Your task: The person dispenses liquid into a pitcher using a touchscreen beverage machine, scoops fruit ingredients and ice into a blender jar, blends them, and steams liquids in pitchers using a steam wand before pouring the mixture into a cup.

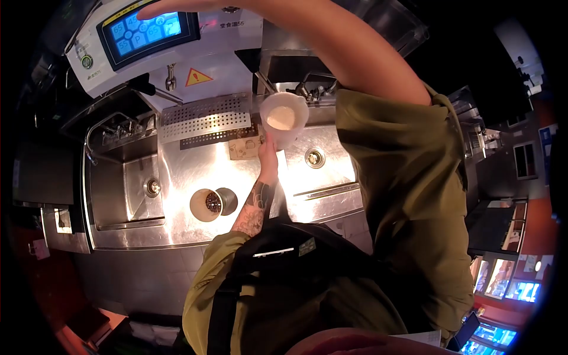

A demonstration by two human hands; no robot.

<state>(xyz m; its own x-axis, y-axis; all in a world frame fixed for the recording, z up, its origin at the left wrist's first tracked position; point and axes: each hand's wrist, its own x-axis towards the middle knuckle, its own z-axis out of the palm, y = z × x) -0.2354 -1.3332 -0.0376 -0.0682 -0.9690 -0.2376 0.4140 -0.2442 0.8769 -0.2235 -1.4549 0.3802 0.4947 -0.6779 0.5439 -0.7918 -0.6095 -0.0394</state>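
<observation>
Right hand [163, 7] has fingers extended at touchscreen [148, 34]; whether they press, I cannot tell; left hand [268, 155] grasps plastic jug [286, 134], pale contents [281, 118] inside, near perforated tray [207, 118]; step seems button selection, calls for exact fingertip, level jug; steel counter [183, 171] shines; sink [106, 183] at left; room dim.

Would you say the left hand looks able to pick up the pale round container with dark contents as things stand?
Probably not: the left hand is holding a whitish plastic jug, though nothing visible blocks the way to the pale round container.
</observation>
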